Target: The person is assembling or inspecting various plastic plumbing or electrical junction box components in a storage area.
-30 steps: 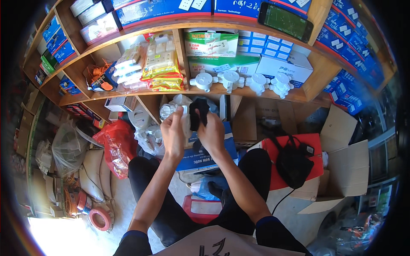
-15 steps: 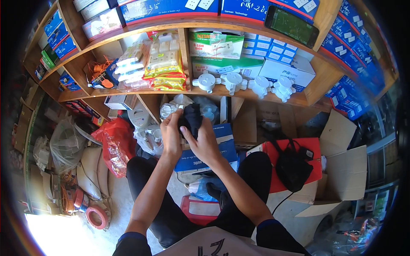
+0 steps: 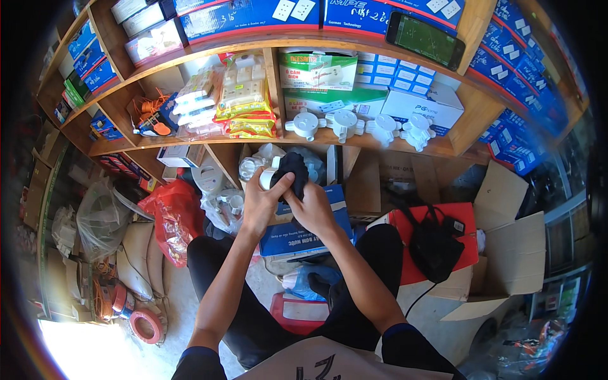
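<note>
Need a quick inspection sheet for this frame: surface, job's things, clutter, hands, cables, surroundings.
Surface: blue carton on the lap, below both hands.
Job's things: white fitting and black cloth, held together.
Clutter: red bag, open cardboard boxes, tape roll.
Hands: left hand grips the fitting; right hand holds the cloth.
Cables: black lead from the black pouch.
Surroundings: wooden shelves, white junction boxes, phone.

Both hands [image 3: 288,206] on black cloth [image 3: 292,171]

matt black cloth [image 3: 292,172], white plastic fitting [image 3: 268,179], wooden shelf [image 3: 354,140]
</note>
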Demonstrator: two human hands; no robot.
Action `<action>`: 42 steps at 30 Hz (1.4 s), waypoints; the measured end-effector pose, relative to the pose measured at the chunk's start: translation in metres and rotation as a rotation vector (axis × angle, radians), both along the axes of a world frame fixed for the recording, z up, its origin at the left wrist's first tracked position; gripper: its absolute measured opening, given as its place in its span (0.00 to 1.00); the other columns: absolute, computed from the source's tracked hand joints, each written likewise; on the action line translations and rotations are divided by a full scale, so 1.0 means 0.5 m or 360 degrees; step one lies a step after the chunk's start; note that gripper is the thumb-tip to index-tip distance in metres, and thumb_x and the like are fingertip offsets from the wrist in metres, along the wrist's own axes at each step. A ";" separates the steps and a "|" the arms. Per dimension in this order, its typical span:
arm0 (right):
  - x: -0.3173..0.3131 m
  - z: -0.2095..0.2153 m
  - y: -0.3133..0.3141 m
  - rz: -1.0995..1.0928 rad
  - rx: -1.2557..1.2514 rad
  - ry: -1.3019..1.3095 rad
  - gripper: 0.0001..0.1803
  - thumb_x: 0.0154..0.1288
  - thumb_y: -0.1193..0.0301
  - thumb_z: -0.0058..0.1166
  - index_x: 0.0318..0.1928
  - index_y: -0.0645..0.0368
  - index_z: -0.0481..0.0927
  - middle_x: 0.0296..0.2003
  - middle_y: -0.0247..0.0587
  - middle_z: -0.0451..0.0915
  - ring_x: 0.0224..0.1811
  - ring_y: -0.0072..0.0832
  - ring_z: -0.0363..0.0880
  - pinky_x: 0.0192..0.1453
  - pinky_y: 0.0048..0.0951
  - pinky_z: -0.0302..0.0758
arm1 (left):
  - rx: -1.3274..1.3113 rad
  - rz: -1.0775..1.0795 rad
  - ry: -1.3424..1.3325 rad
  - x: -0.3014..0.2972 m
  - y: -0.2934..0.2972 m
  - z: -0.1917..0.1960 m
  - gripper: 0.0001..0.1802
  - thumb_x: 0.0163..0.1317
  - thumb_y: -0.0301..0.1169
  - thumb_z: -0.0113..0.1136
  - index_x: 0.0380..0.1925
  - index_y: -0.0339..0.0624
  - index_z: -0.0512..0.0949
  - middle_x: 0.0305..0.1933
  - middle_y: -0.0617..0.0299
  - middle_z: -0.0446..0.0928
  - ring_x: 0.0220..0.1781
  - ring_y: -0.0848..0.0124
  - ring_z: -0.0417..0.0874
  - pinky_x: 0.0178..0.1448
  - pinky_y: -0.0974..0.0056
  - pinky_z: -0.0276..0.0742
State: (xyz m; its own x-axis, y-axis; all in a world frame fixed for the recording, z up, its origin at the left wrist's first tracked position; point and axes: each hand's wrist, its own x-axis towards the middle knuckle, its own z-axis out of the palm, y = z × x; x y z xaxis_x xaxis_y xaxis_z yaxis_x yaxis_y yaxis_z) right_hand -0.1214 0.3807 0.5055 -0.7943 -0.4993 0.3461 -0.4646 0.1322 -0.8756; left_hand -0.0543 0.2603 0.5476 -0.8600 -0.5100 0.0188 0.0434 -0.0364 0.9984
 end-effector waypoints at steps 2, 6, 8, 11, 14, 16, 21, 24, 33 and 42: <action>-0.008 0.008 0.009 0.0070 -0.0024 0.0008 0.25 0.73 0.53 0.61 0.45 0.68 0.81 0.32 0.59 0.85 0.36 0.56 0.86 0.38 0.46 0.79 | 0.0003 -0.0002 -0.0059 0.001 -0.002 0.000 0.24 0.65 0.43 0.72 0.47 0.31 0.82 0.41 0.59 0.84 0.43 0.75 0.81 0.49 0.69 0.76; -0.014 0.039 0.029 0.0503 0.0408 -0.0093 0.27 0.73 0.51 0.60 0.46 0.68 0.80 0.31 0.59 0.84 0.36 0.57 0.85 0.38 0.47 0.78 | 0.0253 0.0152 -0.0089 -0.005 -0.024 -0.011 0.25 0.71 0.46 0.61 0.50 0.31 0.81 0.44 0.58 0.84 0.44 0.73 0.82 0.50 0.67 0.77; 0.000 0.032 0.024 0.0452 0.0401 0.0148 0.29 0.73 0.48 0.58 0.42 0.67 0.81 0.30 0.58 0.84 0.34 0.54 0.85 0.37 0.46 0.78 | 0.0511 0.0186 -0.0061 -0.009 -0.024 -0.011 0.27 0.75 0.49 0.51 0.48 0.31 0.82 0.45 0.59 0.84 0.43 0.72 0.82 0.51 0.66 0.76; 0.011 0.025 0.012 -0.0012 0.0348 0.0330 0.28 0.73 0.48 0.58 0.32 0.65 0.83 0.26 0.55 0.83 0.29 0.53 0.84 0.33 0.45 0.77 | 0.0432 0.0060 -0.0111 -0.010 -0.009 -0.029 0.26 0.75 0.48 0.53 0.47 0.32 0.82 0.43 0.60 0.83 0.43 0.73 0.79 0.51 0.67 0.74; 0.010 0.023 0.005 -0.0328 0.0231 0.0312 0.30 0.72 0.49 0.59 0.24 0.63 0.83 0.19 0.54 0.80 0.24 0.52 0.82 0.29 0.45 0.76 | 0.0383 0.0018 -0.0209 -0.011 0.022 -0.038 0.29 0.75 0.52 0.53 0.50 0.33 0.82 0.45 0.59 0.82 0.47 0.72 0.78 0.55 0.65 0.73; 0.007 0.021 0.001 -0.0439 0.0163 0.0307 0.30 0.72 0.49 0.59 0.23 0.63 0.83 0.18 0.54 0.79 0.22 0.53 0.82 0.28 0.46 0.75 | 0.0413 0.0006 -0.0234 -0.015 0.019 -0.055 0.30 0.75 0.53 0.54 0.52 0.33 0.82 0.47 0.58 0.82 0.48 0.72 0.79 0.56 0.63 0.74; 0.003 -0.001 0.006 0.0175 0.0178 0.0244 0.31 0.72 0.46 0.58 0.25 0.62 0.84 0.19 0.54 0.80 0.24 0.55 0.81 0.29 0.47 0.74 | 0.0800 0.0199 -0.0055 -0.022 -0.030 -0.041 0.25 0.74 0.52 0.53 0.46 0.40 0.81 0.38 0.61 0.83 0.34 0.69 0.85 0.42 0.63 0.82; 0.007 -0.008 -0.002 0.0265 0.0264 0.0290 0.30 0.70 0.44 0.62 0.28 0.61 0.85 0.22 0.53 0.81 0.27 0.53 0.82 0.31 0.44 0.74 | 0.0734 0.0214 -0.0099 -0.018 -0.047 -0.028 0.24 0.73 0.50 0.54 0.48 0.40 0.81 0.39 0.59 0.84 0.37 0.68 0.86 0.44 0.62 0.82; -0.023 0.014 0.017 -0.0251 0.0208 0.0178 0.32 0.72 0.45 0.59 0.26 0.65 0.84 0.18 0.53 0.80 0.23 0.52 0.83 0.27 0.44 0.75 | 0.0306 -0.0083 -0.0297 -0.002 -0.017 -0.046 0.28 0.74 0.48 0.55 0.53 0.30 0.84 0.47 0.59 0.83 0.50 0.71 0.77 0.61 0.67 0.68; 0.016 -0.010 -0.002 0.0253 0.0454 0.0344 0.35 0.70 0.40 0.58 0.27 0.63 0.84 0.19 0.54 0.80 0.25 0.53 0.83 0.31 0.46 0.77 | 0.0641 0.0287 -0.0197 0.003 -0.027 -0.026 0.25 0.74 0.46 0.54 0.49 0.30 0.82 0.42 0.59 0.82 0.42 0.71 0.81 0.48 0.66 0.75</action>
State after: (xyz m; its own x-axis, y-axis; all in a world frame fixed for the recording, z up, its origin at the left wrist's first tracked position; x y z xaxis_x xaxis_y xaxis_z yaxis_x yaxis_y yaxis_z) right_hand -0.1133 0.3798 0.5002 -0.6232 -0.7106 0.3267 -0.6687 0.2674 -0.6938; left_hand -0.0530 0.2467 0.5346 -0.7399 -0.5975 -0.3090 -0.0337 -0.4258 0.9042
